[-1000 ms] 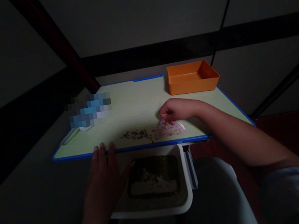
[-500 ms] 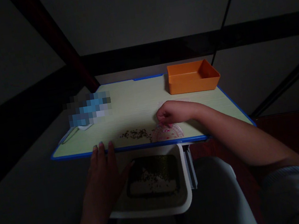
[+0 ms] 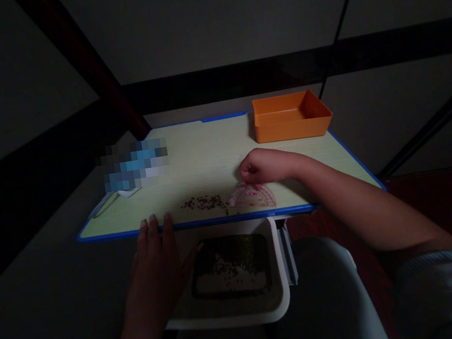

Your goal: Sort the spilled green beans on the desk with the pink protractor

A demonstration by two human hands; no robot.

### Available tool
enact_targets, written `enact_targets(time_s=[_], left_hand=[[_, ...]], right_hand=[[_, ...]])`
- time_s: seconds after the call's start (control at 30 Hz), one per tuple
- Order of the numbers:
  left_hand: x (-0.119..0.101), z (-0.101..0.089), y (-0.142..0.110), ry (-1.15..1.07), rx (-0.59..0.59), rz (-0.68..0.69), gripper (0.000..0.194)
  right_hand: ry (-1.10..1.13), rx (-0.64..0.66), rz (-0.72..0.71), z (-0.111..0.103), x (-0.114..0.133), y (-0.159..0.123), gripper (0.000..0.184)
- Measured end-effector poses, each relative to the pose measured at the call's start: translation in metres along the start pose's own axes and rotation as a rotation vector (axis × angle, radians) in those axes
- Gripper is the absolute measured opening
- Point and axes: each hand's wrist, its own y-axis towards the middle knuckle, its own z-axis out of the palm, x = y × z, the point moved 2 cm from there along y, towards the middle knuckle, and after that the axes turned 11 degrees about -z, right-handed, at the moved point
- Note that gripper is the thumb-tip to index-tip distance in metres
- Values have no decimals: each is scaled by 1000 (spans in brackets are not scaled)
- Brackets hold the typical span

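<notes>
My right hand (image 3: 265,166) is closed, its fingers on the top of a clear, pink-marked protractor (image 3: 255,197). The protractor lies near the table's front edge, straight side toward me. Just left of it is a scatter of small dark grains (image 3: 207,201), a few by its left corner. My left hand (image 3: 156,268) has its fingers stretched out, tips on the table's front edge. Its thumb reaches over a white open drawer-like bin (image 3: 283,274) below the tabletop. Dark grains (image 3: 235,273) also lie inside that bin, on a pale patch within a dark green border.
The pale tabletop (image 3: 202,156) has a blue rim. An orange open box (image 3: 294,130) stands at its back right. At the left is a blurred-out bluish object (image 3: 136,166) with a cable (image 3: 106,204). My legs (image 3: 327,290) are below the table, beside the bin.
My right hand has shifted slightly away from me and to the right. More of the protractor now shows, and a few grains sit by its lower left. My left hand stays put.
</notes>
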Motion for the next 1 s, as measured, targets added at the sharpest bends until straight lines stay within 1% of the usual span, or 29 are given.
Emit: enact_targets(time_s=[0.2,0.47,0.57,0.83,1.0], left_hand=[[-1,-1,0,-1,7,8,89],[-2,-2,0,9,3,8,88],[-1,-2,0,8,2,9,88],[-1,-1,0,21,4,7,89],[-1,-1,1,22,13,-3,89]], right_hand=[[17,-1,27,-2,-1,-2,21],[-73,-35,72,-3,2,0,21],[-88,-29,54,-2,3,1,22],[27,6,-46,3,0,2,22],[30,24,-62,3,3,1,23]])
